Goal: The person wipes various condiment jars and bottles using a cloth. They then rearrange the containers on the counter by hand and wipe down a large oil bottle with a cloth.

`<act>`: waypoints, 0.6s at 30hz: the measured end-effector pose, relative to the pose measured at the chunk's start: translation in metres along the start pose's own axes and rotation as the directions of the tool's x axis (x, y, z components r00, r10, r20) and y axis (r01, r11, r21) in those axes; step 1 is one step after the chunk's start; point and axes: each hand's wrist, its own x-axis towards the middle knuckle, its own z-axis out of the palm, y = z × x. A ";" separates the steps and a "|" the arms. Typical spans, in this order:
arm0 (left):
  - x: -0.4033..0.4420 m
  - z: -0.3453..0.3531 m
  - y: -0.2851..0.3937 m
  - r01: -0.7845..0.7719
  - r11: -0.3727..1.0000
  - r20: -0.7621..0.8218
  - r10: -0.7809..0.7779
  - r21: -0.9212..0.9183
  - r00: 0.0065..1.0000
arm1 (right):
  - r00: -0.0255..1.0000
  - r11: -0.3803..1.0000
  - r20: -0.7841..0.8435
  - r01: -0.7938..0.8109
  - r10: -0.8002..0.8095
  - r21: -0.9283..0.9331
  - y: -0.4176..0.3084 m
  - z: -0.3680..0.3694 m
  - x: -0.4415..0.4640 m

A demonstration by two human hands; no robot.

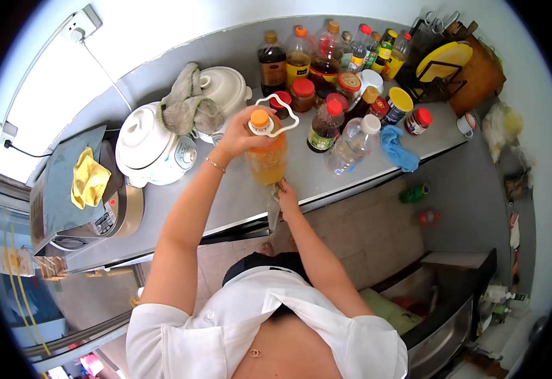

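Observation:
A large clear bottle of golden cooking oil [268, 165] stands near the counter's front edge, with an orange cap and a white loop handle. My left hand [246, 134] is closed around its upper part, just below the cap. Low at the bottle's base is my right hand [287, 194], its fingers pinching a thin, pale, limp piece [273, 211] that hangs past the counter edge. Whether that piece is cloth or plastic I cannot tell. To the right of the oil are a dark sauce bottle [324, 129] with a red cap and an empty-looking clear plastic bottle [355, 145].
Several sauce bottles [298, 60] and jars [303, 98] crowd the back of the grey counter [225, 196]. Two white lidded pots [146, 136] and a rice cooker [127, 205] are at left. A blue cloth [399, 148] lies at right, near a rack with a yellow plate [443, 61].

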 end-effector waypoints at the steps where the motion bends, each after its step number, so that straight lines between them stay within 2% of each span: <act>1: 0.001 -0.004 0.001 0.017 0.994 0.009 -0.018 0.104 1.000 | 0.998 0.996 0.002 -0.059 0.059 -0.067 0.005 -0.007 0.003; 3: 0.003 -0.012 0.011 0.046 0.950 0.013 -0.053 0.309 0.999 | 0.998 0.997 -0.006 0.057 -0.056 0.055 -0.006 -0.014 0.002; 6: -0.003 -0.009 0.042 0.008 0.756 -0.046 0.030 0.654 0.999 | 0.986 0.970 -0.005 0.163 -0.165 0.178 -0.027 -0.024 0.013; 7: -0.008 -0.001 0.047 0.021 0.755 -0.183 0.132 0.655 0.974 | 0.981 0.959 0.003 0.188 -0.193 0.210 -0.033 -0.025 0.020; 8: -0.014 0.014 0.051 0.105 0.782 -0.329 0.133 0.614 0.935 | 0.980 0.951 0.052 0.171 -0.191 0.257 -0.044 -0.023 0.022; 10: -0.021 0.050 0.051 0.249 0.835 -0.594 0.111 0.490 0.797 | 0.972 0.929 0.148 0.122 -0.183 0.348 -0.068 -0.016 0.016; 11: -0.019 0.059 0.044 0.289 0.826 -0.617 0.087 0.483 0.782 | 0.960 0.935 0.124 0.206 -0.250 0.290 -0.074 -0.010 0.011; 13: -0.011 0.070 0.028 0.410 0.793 -0.722 0.053 0.451 0.690 | 0.916 0.914 0.095 0.370 -0.389 0.167 -0.079 0.009 0.001; 15: -0.002 0.068 0.023 0.471 0.769 -0.798 0.084 0.433 0.597 | 0.919 0.922 0.122 0.356 -0.375 0.151 -0.061 0.013 -0.001; 18: -0.005 0.048 0.019 0.297 0.885 -0.701 0.044 0.358 0.712 | 0.936 0.944 0.166 0.284 -0.311 0.168 -0.064 0.013 0.005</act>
